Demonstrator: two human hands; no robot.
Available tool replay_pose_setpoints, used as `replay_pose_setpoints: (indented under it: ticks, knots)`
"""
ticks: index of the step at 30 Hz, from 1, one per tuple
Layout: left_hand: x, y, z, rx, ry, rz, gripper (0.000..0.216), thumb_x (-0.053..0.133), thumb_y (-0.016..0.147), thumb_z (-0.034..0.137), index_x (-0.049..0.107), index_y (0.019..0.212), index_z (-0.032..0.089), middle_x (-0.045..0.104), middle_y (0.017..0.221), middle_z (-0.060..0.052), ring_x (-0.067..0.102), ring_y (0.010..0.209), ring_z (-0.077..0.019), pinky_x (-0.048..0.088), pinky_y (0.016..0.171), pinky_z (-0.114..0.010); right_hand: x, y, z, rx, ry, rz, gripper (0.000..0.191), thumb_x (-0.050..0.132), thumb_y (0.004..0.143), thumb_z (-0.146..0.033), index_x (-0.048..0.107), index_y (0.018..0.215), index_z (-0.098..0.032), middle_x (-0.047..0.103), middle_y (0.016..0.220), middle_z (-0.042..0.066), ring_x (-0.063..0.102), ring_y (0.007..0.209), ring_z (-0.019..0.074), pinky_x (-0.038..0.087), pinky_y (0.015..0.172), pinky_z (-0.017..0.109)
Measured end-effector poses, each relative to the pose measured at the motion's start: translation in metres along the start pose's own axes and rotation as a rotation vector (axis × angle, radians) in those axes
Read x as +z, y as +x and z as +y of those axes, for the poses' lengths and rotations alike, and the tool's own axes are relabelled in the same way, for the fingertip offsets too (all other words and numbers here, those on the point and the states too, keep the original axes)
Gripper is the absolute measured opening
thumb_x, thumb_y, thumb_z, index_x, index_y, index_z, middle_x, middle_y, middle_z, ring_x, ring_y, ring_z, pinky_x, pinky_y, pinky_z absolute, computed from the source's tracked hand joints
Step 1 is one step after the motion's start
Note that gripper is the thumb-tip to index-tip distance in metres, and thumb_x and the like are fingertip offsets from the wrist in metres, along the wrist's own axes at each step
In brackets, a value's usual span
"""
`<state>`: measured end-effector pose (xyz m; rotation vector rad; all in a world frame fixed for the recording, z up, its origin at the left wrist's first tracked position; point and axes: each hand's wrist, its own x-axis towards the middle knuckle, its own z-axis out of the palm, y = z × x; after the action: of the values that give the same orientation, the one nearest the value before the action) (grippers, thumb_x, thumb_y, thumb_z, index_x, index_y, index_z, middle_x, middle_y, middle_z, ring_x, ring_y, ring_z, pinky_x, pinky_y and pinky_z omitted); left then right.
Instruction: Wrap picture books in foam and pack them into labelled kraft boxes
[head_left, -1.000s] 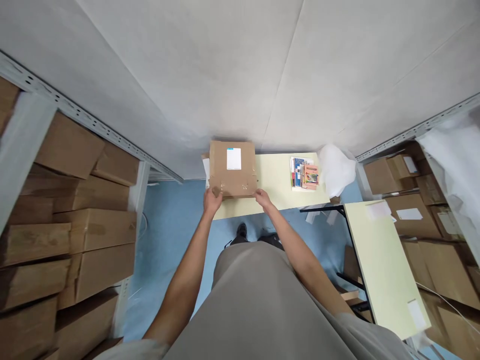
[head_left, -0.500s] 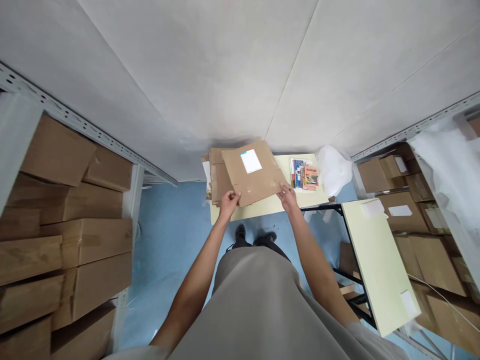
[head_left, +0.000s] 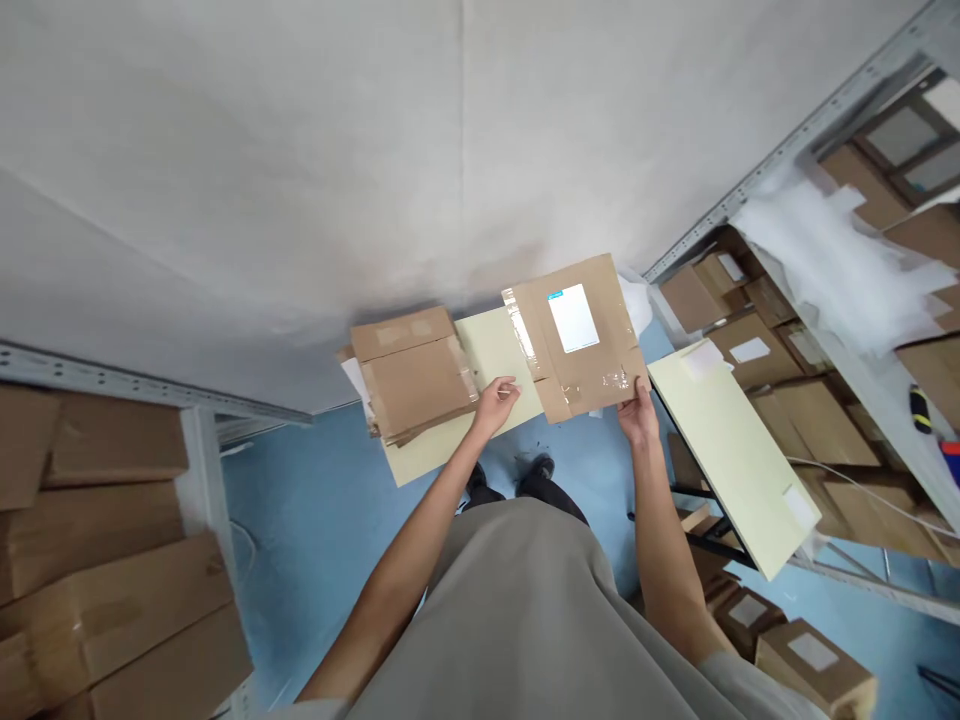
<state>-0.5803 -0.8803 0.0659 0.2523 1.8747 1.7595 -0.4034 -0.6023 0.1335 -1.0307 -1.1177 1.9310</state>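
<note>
Head view | right hand [head_left: 639,413]: gripping the lower right corner of a flattened box [head_left: 583,370], right of frame centre, white label [head_left: 574,318] facing up | left hand [head_left: 497,404]: near centre, empty, fingers loosely bent, between that box and a cardboard stack [head_left: 416,378] | stack: centre left, on a pale yellow table [head_left: 491,345]

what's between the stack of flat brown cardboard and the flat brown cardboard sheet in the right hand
In the head view, a strip of pale yellow rectangular tabletop and the bare left hand show between the stack and the sheet.
</note>
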Motion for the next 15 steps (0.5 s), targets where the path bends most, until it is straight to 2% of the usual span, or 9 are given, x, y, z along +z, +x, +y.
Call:
replay_pose_setpoints:
  ticks: [5,8,11,15]
  knots:
    - [0.013,0.023,0.009,0.003,0.031,0.012,0.033,0.071,0.092,0.034,0.076,0.121,0.019,0.08,0.107,-0.009,0.077,0.091,-0.0224,0.063,0.092,-0.039,-0.056,-0.007,-0.02,-0.027,0.066,0.099,0.03,0.085,0.095,-0.038,0.08,0.121,-0.026,0.086,0.132,0.005,0.08,0.129,0.0219,0.068,0.109,0.037]
    - [0.03,0.033,0.018,0.056,0.047,0.008,0.031,0.071,0.09,0.035,0.076,0.118,0.021,0.081,0.112,-0.01,0.077,0.099,-0.0246,0.063,0.096,-0.042,-0.087,-0.009,-0.028,-0.034,0.12,0.121,0.033,0.089,0.092,-0.041,0.081,0.12,-0.027,0.087,0.127,0.002,0.081,0.125,0.0213,0.068,0.11,0.035]
    - [0.059,0.04,0.028,0.122,0.083,0.01,0.028,0.072,0.09,0.036,0.075,0.115,0.021,0.081,0.12,-0.012,0.076,0.107,-0.0265,0.062,0.104,-0.045,-0.117,-0.008,-0.036,-0.016,0.133,0.153,0.036,0.093,0.088,-0.046,0.081,0.115,-0.027,0.089,0.117,0.001,0.083,0.117,0.0223,0.069,0.106,0.035]
    - [0.116,0.048,0.043,0.189,0.163,-0.05,0.038,0.077,0.09,0.038,0.074,0.124,0.02,0.077,0.138,-0.017,0.073,0.127,-0.0325,0.058,0.113,-0.051,-0.155,-0.002,-0.047,-0.018,0.105,0.159,0.047,0.1,0.078,-0.051,0.082,0.113,-0.025,0.089,0.115,0.003,0.084,0.114,0.0254,0.069,0.105,0.038]
